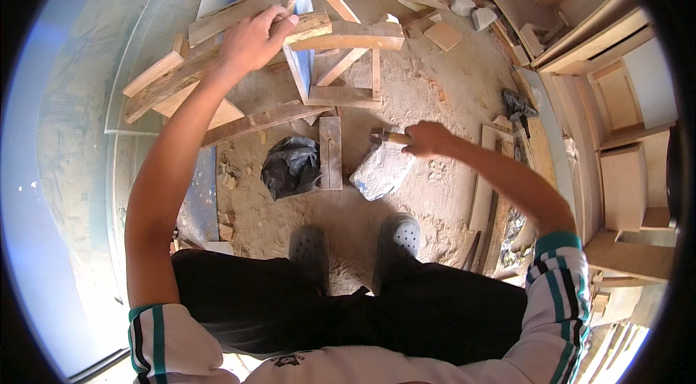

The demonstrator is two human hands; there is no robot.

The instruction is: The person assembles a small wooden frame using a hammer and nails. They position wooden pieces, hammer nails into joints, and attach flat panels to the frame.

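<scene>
At the upper left, my left hand (259, 38) grips a rough-edged wooden plank (177, 88), which slants from the far middle down to the left. The plank's far end lies against a wooden frame (344, 96) built of short boards, with a bluish panel at its side. My right hand (428, 139) is closed around the handle of a hammer (379, 135). The hammer's dark head points left, above a whitish block or sack (382, 172) on the dusty ground. Between my hands a short upright board (330, 153) lies beside a crumpled black plastic bag (291, 167).
Sheets of glass (138, 58) lean at the left. Loose planks (262, 122) lie beneath the held one. Broken stones and scraps (443, 35) cover the far right ground. Unfinished wooden cabinets (623, 181) line the right side. My grey clogs (398, 238) stand on the ground.
</scene>
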